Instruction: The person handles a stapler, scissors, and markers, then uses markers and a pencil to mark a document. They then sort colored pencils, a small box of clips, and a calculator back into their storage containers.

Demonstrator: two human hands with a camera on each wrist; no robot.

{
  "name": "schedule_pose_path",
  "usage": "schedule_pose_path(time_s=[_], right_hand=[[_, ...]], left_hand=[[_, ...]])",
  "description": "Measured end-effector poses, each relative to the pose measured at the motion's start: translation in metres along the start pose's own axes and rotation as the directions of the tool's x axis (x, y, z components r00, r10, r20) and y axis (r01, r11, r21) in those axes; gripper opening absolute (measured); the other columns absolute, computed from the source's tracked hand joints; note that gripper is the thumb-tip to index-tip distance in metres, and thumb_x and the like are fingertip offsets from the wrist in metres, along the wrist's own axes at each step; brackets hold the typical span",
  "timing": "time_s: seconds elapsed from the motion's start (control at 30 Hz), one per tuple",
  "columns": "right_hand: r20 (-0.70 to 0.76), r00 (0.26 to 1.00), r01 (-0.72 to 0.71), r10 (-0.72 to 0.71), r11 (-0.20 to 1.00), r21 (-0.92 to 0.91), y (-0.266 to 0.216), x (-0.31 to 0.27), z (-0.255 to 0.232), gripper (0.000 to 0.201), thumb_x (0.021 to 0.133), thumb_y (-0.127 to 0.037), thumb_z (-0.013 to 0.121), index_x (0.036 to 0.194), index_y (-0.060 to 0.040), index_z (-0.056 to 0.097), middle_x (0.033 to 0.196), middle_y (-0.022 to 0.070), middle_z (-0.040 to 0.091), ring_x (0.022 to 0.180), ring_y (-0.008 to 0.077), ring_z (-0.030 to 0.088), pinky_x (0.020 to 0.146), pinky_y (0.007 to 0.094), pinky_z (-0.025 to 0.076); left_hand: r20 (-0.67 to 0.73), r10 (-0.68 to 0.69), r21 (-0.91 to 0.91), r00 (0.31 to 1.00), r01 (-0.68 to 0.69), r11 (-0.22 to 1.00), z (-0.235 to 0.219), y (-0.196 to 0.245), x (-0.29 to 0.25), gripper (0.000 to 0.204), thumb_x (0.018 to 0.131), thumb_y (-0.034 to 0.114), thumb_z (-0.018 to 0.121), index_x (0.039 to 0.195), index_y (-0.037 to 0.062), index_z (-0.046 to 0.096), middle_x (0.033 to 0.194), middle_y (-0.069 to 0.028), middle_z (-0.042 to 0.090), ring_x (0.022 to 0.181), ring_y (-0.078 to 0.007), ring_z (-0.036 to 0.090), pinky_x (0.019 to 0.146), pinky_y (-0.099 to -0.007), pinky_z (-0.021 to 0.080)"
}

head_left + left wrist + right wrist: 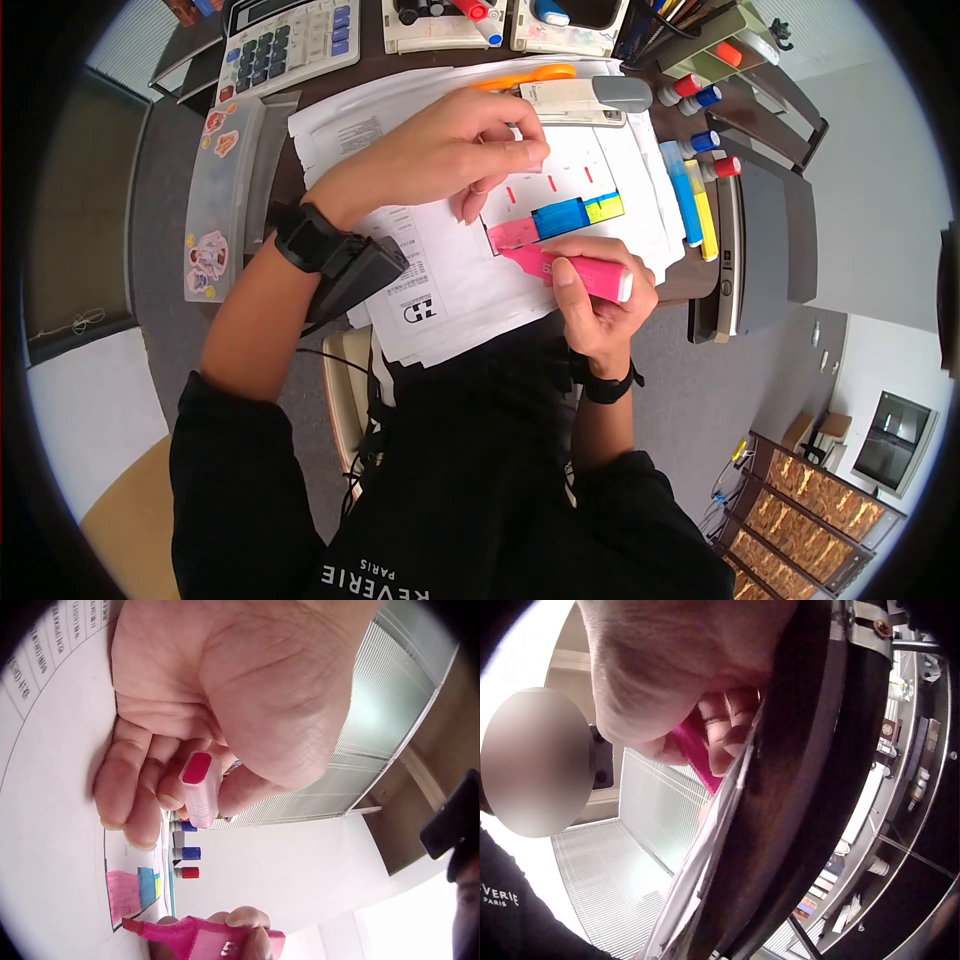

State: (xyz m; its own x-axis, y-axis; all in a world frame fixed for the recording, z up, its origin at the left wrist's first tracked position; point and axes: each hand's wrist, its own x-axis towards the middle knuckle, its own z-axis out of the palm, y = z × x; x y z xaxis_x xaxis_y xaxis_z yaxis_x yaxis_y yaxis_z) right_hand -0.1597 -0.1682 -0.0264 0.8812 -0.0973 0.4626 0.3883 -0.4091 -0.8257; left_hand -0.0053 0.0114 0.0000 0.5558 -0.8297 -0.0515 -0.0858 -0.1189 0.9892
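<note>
My right hand grips a pink highlighter, its bare tip down at the pink block drawn on the top sheet of paper. A blue block and a yellow block continue the outlined strip. Short red marks stand above it. The left hand rests over the sheet, and in the left wrist view its thumb and finger pinch the pink highlighter cap. In the right wrist view, the highlighter's body shows partly behind the right hand.
A stapler and orange scissors lie on the papers' far side. Blue and yellow highlighters sit at the right, near several capped markers. A calculator and a stickered clear case are at the left.
</note>
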Motion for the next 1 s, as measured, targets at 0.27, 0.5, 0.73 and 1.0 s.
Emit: schedule_pose_path(time_s=[0.27,0.5,0.73,1.0], right_hand=[[0.021,0.999,0.030,-0.030,1.000,0.006,0.0023,0.0002,0.0002,0.011,0.080,-0.001,0.071,0.090,0.0012,0.068,0.081,0.0105,0.074,0.065,0.0197,0.070,0.064,0.0282,0.054],[0.045,0.999,0.018,-0.018,1.000,-0.012,0.0012,-0.0002,0.0003,0.012,0.080,0.000,0.071,0.091,0.0017,0.067,0.082,0.0109,0.074,0.066,0.0214,0.070,0.065,0.0290,0.054],[0.045,0.996,0.075,-0.072,0.995,-0.072,0.0009,0.0019,0.0005,0.010,0.080,0.000,0.070,0.089,0.0015,0.067,0.081,0.0105,0.073,0.066,0.0215,0.070,0.064,0.0296,0.054],[0.009,0.999,0.038,-0.037,0.997,-0.065,0.0000,0.0012,-0.0007,0.010,0.080,0.001,0.069,0.089,0.0010,0.067,0.078,0.0101,0.072,0.062,0.0201,0.068,0.061,0.0283,0.052]], left_hand=[[0.006,0.020,0.002,1.000,-0.020,1.000,-0.0005,-0.0027,0.0006,0.020,0.102,0.023,0.055,0.099,0.0035,0.059,0.058,-0.0011,0.057,0.043,-0.0080,0.057,0.042,-0.0198,0.040],[0.009,0.013,-0.004,1.000,-0.013,1.000,0.0004,-0.0025,0.0007,0.021,0.102,0.023,0.055,0.099,0.0033,0.059,0.058,-0.0012,0.058,0.043,-0.0079,0.057,0.042,-0.0201,0.040],[0.010,0.019,0.005,1.000,-0.019,1.000,0.0000,-0.0027,0.0007,0.021,0.102,0.024,0.056,0.100,0.0031,0.059,0.059,-0.0016,0.058,0.043,-0.0080,0.057,0.042,-0.0205,0.040],[0.005,0.016,-0.006,1.000,-0.016,1.000,-0.0001,-0.0027,0.0012,0.021,0.102,0.024,0.055,0.100,0.0031,0.059,0.059,-0.0018,0.059,0.042,-0.0086,0.056,0.042,-0.0205,0.040]])
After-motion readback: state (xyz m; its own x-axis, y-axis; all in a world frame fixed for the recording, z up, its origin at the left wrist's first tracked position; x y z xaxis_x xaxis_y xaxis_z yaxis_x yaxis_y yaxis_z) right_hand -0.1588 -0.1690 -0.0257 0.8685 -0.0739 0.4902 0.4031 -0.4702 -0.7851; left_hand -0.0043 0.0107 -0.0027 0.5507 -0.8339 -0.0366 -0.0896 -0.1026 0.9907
